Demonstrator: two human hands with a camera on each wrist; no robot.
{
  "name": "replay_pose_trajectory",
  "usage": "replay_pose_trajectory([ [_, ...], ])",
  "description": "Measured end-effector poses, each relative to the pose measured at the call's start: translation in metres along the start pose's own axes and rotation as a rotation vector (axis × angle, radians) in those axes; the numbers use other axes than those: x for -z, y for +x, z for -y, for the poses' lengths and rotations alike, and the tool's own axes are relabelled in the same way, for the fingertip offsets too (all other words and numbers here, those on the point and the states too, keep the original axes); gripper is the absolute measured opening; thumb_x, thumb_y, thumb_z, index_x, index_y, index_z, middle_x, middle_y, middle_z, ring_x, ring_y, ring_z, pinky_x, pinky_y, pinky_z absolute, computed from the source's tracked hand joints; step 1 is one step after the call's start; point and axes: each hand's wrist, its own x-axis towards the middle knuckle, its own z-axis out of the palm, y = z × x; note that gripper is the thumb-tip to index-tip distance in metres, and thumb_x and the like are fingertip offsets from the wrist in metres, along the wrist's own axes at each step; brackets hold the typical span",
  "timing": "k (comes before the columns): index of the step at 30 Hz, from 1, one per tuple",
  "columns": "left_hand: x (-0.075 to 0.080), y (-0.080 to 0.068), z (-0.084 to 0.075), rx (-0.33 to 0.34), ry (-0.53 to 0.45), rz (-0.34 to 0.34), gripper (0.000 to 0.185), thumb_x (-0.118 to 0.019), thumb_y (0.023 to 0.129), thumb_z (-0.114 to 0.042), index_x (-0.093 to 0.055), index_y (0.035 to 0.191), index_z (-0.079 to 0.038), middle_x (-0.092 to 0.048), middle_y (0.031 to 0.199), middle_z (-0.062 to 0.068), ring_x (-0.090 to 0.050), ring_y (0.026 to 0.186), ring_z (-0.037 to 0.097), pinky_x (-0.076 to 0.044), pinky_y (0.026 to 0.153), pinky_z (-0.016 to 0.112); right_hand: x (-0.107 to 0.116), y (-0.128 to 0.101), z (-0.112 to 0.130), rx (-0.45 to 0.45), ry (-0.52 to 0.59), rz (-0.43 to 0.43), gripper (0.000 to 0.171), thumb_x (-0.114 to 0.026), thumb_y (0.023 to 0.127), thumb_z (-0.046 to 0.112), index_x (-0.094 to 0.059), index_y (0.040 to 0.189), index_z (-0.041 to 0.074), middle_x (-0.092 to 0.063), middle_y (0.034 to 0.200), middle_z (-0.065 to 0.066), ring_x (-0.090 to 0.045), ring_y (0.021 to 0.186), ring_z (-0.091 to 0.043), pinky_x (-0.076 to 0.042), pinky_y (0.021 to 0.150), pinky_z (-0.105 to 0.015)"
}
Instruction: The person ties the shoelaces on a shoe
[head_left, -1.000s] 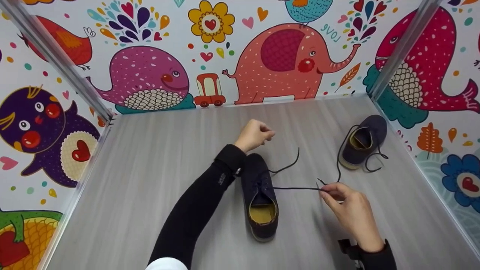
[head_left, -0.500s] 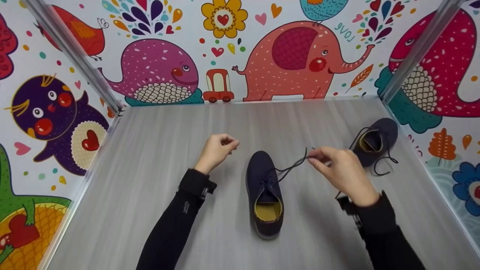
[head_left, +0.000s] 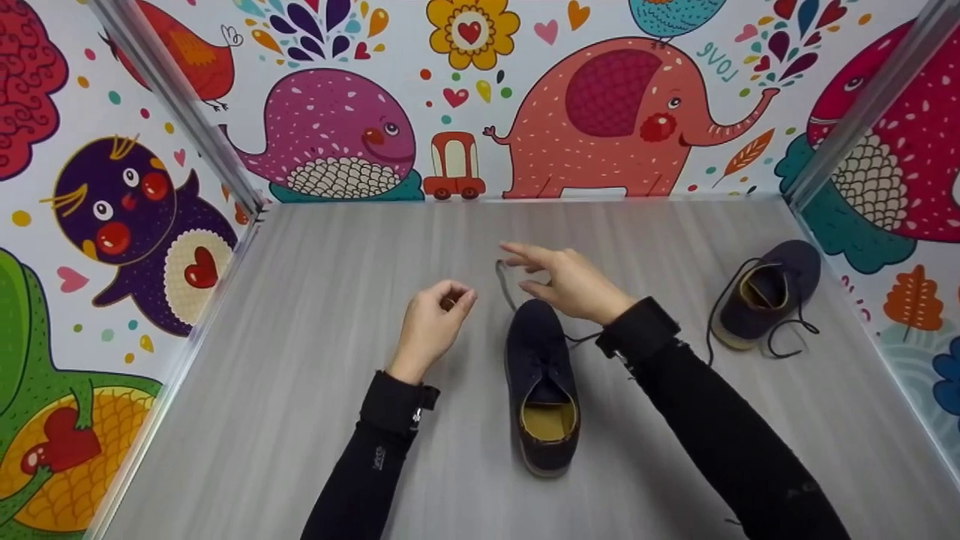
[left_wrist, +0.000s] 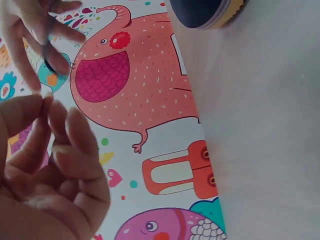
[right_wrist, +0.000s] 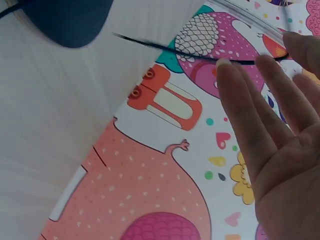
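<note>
Above the shoe [head_left: 541, 367], right hand [head_left: 570, 281] spread, seemingly touching lace [head_left: 504, 281].

Bright even light (soft shadows), wrist views blurred.

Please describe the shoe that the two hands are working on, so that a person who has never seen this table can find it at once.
On the grey table walled by cartoon animal pictures, look near the middle, below the pink elephant. A dark blue shoe lies there, toe toward the wall, between the left hand and the right hand. Unlike the other shoe by the right wall, it sits directly in front of the person.
</note>
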Motion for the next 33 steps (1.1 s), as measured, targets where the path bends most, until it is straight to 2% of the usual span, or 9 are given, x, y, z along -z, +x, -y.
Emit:
replay_pose_trajectory([
  [2, -0.003, -0.005, -0.003, -0.067, 0.020, 0.003, 0.013, -0.066, 0.097, -0.018, -0.072, 0.095, -0.007, -0.066, 0.085, 0.000, -0.060, 0.074, 0.013, -0.049, 0.066, 0.030, -0.004, -0.002, -0.007, 0.001, 0.011, 0.002, 0.052, -0.065, 0.096, 0.005, -0.050, 0.146, 0.013, -0.064, 0.129, -0.009, -0.065, 0.111, -0.025, -0.053, 0.089, -0.039],
  [4, -0.009, -0.010, -0.008, -0.144, 0.042, 0.049, 0.011, -0.066, 0.097, -0.016, -0.071, 0.098, -0.006, -0.066, 0.089, 0.001, -0.061, 0.079, 0.014, -0.050, 0.069, 0.032, -0.005, -0.009, -0.016, -0.036, 0.003, 0.013, 0.041, -0.065, 0.095, 0.003, -0.060, 0.136, 0.008, -0.068, 0.122, -0.011, -0.066, 0.106, -0.026, -0.054, 0.087, -0.040],
  [7, -0.021, -0.013, -0.012, -0.227, 0.109, 0.192, 0.017, -0.066, 0.097, -0.016, -0.071, 0.110, -0.007, -0.067, 0.102, 0.004, -0.061, 0.093, 0.018, -0.051, 0.081, 0.035, -0.007, -0.027, -0.029, -0.153, -0.043, 0.097, 0.023, -0.067, 0.091, 0.001, -0.072, 0.114, 0.003, -0.072, 0.103, -0.011, -0.068, 0.090, -0.025, -0.055, 0.079, -0.040],
  [10, -0.035, -0.013, -0.011, -0.274, 0.215, 0.366, 0.027, -0.066, 0.096, -0.017, -0.068, 0.122, -0.009, -0.067, 0.118, 0.007, -0.058, 0.110, 0.023, -0.046, 0.096, 0.039, -0.013, -0.045, -0.042, -0.241, -0.149, 0.226, 0.020, -0.070, 0.085, -0.001, -0.075, 0.104, 0.004, -0.070, 0.087, -0.009, -0.065, 0.077, -0.022, -0.054, 0.071, -0.040],
  [12, -0.044, -0.012, -0.006, -0.292, 0.283, 0.452, 0.029, -0.066, 0.097, -0.018, -0.068, 0.124, -0.009, -0.065, 0.124, 0.007, -0.056, 0.117, 0.024, -0.041, 0.102, 0.038, -0.019, -0.056, -0.049, -0.255, -0.202, 0.278, 0.021, -0.071, 0.082, -0.002, -0.075, 0.102, 0.005, -0.069, 0.084, -0.008, -0.063, 0.075, -0.023, -0.053, 0.070, -0.041],
  [14, -0.051, -0.012, -0.002, -0.298, 0.318, 0.497, 0.027, -0.066, 0.096, -0.018, -0.070, 0.121, -0.009, -0.066, 0.122, 0.006, -0.056, 0.117, 0.025, -0.040, 0.104, 0.038, -0.027, -0.064, -0.054, -0.244, -0.231, 0.279, 0.020, -0.072, 0.082, -0.002, -0.075, 0.101, 0.006, -0.070, 0.084, -0.008, -0.064, 0.075, -0.024, -0.053, 0.071, -0.041],
  [22, -0.061, -0.011, 0.003, -0.302, 0.303, 0.434, 0.011, -0.068, 0.095, -0.019, -0.075, 0.101, -0.013, -0.069, 0.105, -0.001, -0.059, 0.108, 0.024, -0.044, 0.098, 0.038, -0.034, -0.079, -0.058, -0.189, -0.271, 0.147, 0.005, -0.075, 0.084, 0.003, -0.074, 0.088, 0.007, -0.069, 0.079, -0.006, -0.061, 0.067, -0.021, -0.051, 0.064, -0.039],
  [27, -0.054, -0.011, 0.003, -0.288, 0.281, 0.409, 0.010, -0.069, 0.095, -0.020, -0.075, 0.099, -0.013, -0.071, 0.102, 0.000, -0.062, 0.104, 0.022, -0.047, 0.094, 0.039, -0.019, -0.086, -0.058, -0.197, -0.326, 0.130, 0.008, -0.076, 0.082, 0.000, -0.073, 0.086, 0.006, -0.071, 0.081, -0.010, -0.064, 0.068, -0.025, -0.052, 0.064, -0.042],
  [33, -0.045, -0.013, 0.008, -0.241, 0.248, 0.433, 0.010, -0.072, 0.092, -0.018, -0.077, 0.097, -0.011, -0.073, 0.095, 0.000, -0.066, 0.087, 0.015, -0.051, 0.080, 0.032, 0.008, -0.100, -0.062, -0.209, -0.399, 0.102, 0.007, -0.072, 0.081, -0.001, -0.070, 0.083, 0.006, -0.070, 0.082, -0.011, -0.065, 0.069, -0.028, -0.053, 0.061, -0.044],
])
